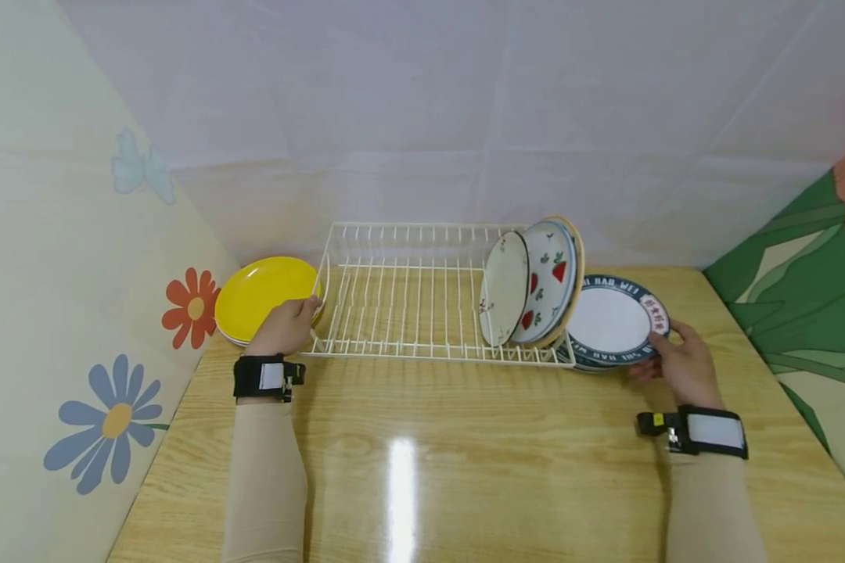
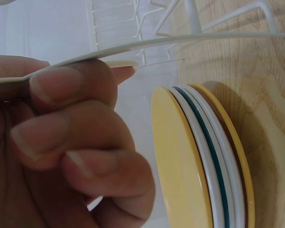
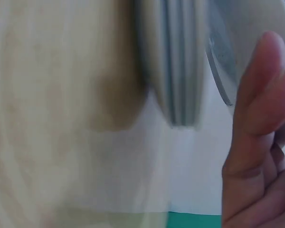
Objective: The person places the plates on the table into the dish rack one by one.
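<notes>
A white wire dish rack stands mid-table, and my left hand grips its left end. In the left wrist view, that hand's curled fingers wrap a white wire of the rack. My right hand pinches the right rim of a white plate with a dark blue lettered border. Seen from the right wrist, this plate tilts away from the blurred stack beside it. Several plates lean upright at the rack's right end, a small dark-rimmed plate in front of a strawberry-patterned one.
A stack topped by a yellow plate lies left of the rack; its layered edges show in the left wrist view. Under everything is a wooden table. A white cloth backdrop closes off the back, with printed panels at both sides.
</notes>
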{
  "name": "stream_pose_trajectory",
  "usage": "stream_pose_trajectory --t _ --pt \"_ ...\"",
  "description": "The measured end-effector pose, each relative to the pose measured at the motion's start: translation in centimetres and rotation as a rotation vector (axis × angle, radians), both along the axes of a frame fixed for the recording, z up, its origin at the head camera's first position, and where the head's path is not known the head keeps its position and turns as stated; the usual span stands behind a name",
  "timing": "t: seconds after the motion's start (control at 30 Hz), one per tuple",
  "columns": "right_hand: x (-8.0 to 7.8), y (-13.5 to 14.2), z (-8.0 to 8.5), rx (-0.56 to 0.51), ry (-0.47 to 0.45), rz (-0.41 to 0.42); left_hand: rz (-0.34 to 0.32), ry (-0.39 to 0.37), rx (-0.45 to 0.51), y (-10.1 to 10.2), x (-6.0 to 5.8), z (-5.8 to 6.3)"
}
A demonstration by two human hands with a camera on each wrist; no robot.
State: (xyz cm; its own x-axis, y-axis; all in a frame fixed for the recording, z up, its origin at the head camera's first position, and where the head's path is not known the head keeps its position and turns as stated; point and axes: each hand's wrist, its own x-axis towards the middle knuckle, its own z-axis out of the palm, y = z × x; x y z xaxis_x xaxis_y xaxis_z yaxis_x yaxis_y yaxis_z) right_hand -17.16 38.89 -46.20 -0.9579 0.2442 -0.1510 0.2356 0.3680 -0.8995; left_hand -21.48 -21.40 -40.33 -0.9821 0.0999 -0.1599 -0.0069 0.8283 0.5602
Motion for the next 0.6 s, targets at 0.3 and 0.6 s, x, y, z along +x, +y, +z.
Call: stream_pose_trajectory --t 0.3,0.6 --pt "1.7 -0.2 3.3 -0.370 0.190 -0.170 0.001 0.013 -0.006 0.1 -0.1 -0.1" --pt "2.6 -1.3 6.9 -0.643 0.402 -0.322 0.016 0.011 -0.011 0.3 -0.1 -0.1"
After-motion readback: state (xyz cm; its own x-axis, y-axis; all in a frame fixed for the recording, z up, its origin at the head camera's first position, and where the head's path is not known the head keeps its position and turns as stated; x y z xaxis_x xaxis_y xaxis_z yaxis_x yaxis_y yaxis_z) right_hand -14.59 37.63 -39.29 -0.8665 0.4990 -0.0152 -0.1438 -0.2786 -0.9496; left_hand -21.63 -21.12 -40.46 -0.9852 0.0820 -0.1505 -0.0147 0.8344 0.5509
